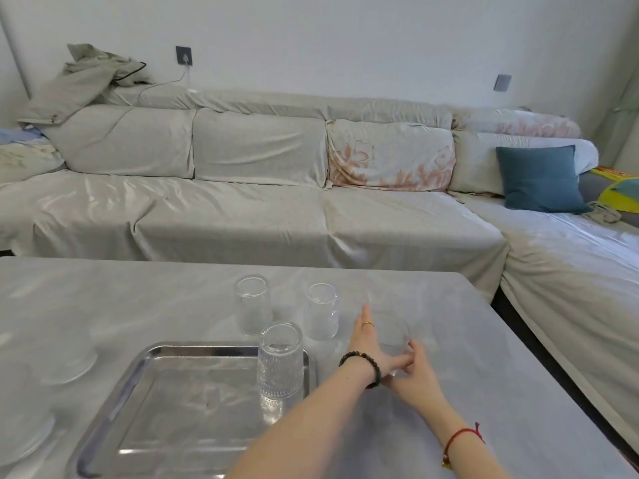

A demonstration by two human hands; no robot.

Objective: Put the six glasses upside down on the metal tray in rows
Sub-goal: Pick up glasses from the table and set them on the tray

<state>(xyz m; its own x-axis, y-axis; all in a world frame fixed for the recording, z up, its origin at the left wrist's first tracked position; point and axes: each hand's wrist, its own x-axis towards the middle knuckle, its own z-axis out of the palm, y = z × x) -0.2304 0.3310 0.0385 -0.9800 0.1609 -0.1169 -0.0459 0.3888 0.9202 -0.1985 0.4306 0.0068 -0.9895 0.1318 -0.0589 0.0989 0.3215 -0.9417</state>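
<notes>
The metal tray [166, 392] lies on the table in front of me. One ribbed glass [280, 361] stands in its far right corner, apparently mouth down. Two more clear glasses [252, 305] [321, 311] stand on the table just behind the tray. A fourth glass [394, 335], blurred, is on the table to the right of the tray, between my hands. My left hand [366, 340], with a ring and a black bead bracelet, lies along its left side. My right hand [416, 373], with a red string at the wrist, has its fingers at the glass's near base.
The grey table [484, 340] ends at a far edge just behind the glasses and at a right edge beside the sofa. Faint rounded clear shapes [65, 361] [20, 437] lie on the table left of the tray. A covered corner sofa [242, 209] runs behind.
</notes>
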